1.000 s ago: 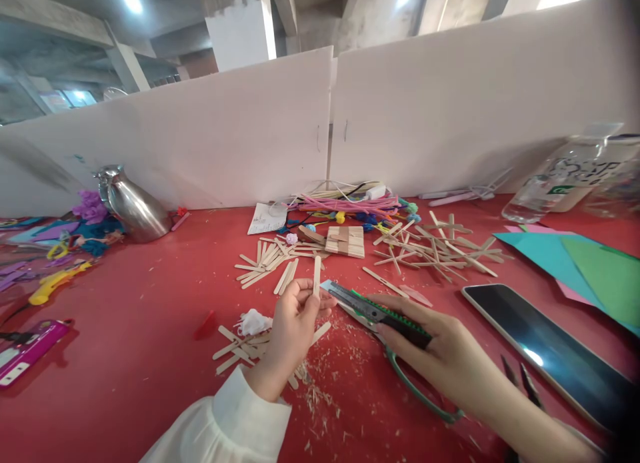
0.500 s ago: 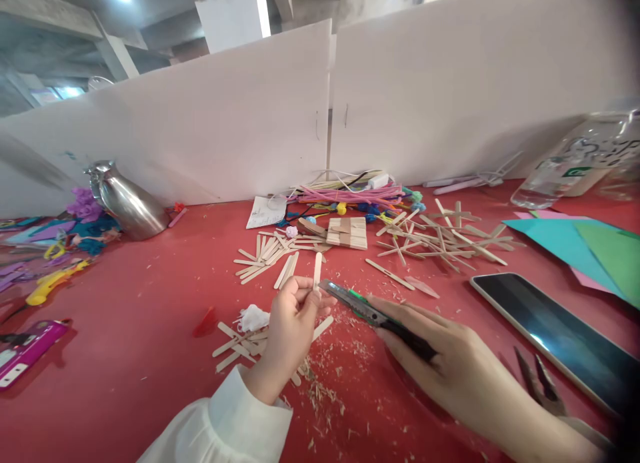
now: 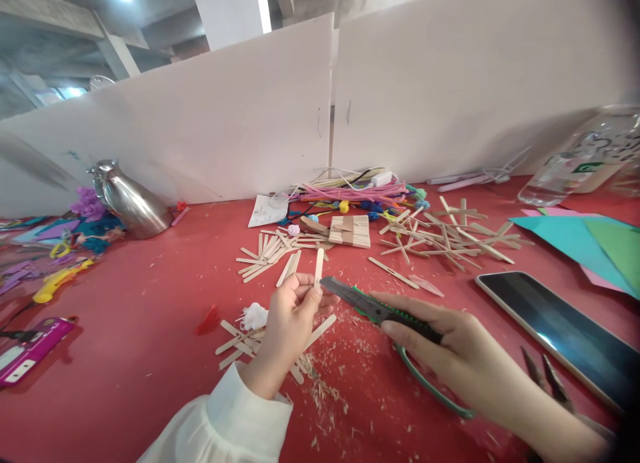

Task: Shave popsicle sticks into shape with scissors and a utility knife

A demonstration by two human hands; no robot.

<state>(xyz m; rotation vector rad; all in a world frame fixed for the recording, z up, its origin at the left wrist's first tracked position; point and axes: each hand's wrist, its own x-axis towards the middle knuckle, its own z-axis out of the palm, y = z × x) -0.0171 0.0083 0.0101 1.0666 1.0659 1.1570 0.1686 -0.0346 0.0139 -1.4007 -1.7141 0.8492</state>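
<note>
My left hand point(image 3: 295, 316) is closed, pinching a wooden craft stick point(image 3: 319, 266) upright between thumb and fingers. My right hand point(image 3: 440, 349) grips a utility knife point(image 3: 385, 309) with a dark body and green parts. Its blade tip is at the stick, just above my left thumb; whether it touches the wood I cannot tell. Wood shavings point(image 3: 327, 389) lie scattered on the red table below. Several loose craft sticks point(image 3: 237, 346) and a white crumpled piece point(image 3: 254, 316) are beside my left wrist. A green curved handle point(image 3: 430, 386) shows under my right hand, the rest of it hidden.
Behind are stick piles point(image 3: 270, 253), a small stick panel point(image 3: 350, 231) and pink pipe cleaners point(image 3: 360, 193). A phone point(image 3: 550, 329), pliers point(image 3: 547, 376), coloured paper point(image 3: 575, 239) and a bottle point(image 3: 550, 179) stand right. A metal jug point(image 3: 135, 206) and purple device point(image 3: 37, 349) are left.
My right hand has turned the knife slightly, and the green curved handle now shows beneath it. My left hand still pinches the stick in nearly the same place. The view has shifted a little.
</note>
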